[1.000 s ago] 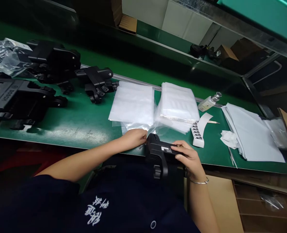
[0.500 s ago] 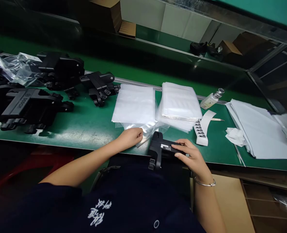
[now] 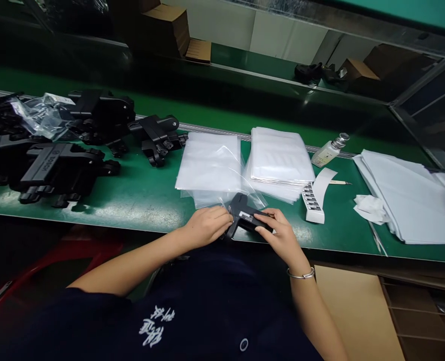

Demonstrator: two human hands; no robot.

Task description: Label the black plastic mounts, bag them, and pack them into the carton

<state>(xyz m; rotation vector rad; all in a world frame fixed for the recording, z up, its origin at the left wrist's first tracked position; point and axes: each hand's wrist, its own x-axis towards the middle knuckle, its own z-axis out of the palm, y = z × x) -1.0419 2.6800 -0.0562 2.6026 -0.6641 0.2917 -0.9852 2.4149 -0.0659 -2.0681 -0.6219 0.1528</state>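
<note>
My right hand [image 3: 280,231] grips the right end of a black plastic bracket [image 3: 249,218] with a small white label, thumb and fingers pinched on it. My left hand [image 3: 209,225] is curled at the bracket's left side, fingertips against it and the edge of a clear plastic bag [image 3: 258,199]. The fingers partly hide what they pinch. The bracket's upper end lies at the bag, on the front edge of the bench. Behind it are a left stack of clear bags [image 3: 209,160] and a right stack of bags [image 3: 280,155].
Several black brackets [image 3: 64,168] crowd the bench's left side, one single bracket [image 3: 158,138] beside the bags. To the right are a bottle [image 3: 326,153], a label strip [image 3: 320,193], crumpled paper [image 3: 371,208], tweezers [image 3: 376,238] and white sheets [image 3: 414,195]. A metal-edged shelf [image 3: 245,67] runs behind.
The bracket has moved left and away from me, up to the bag. My left hand has come right and is now against the bracket. My right hand still holds it.
</note>
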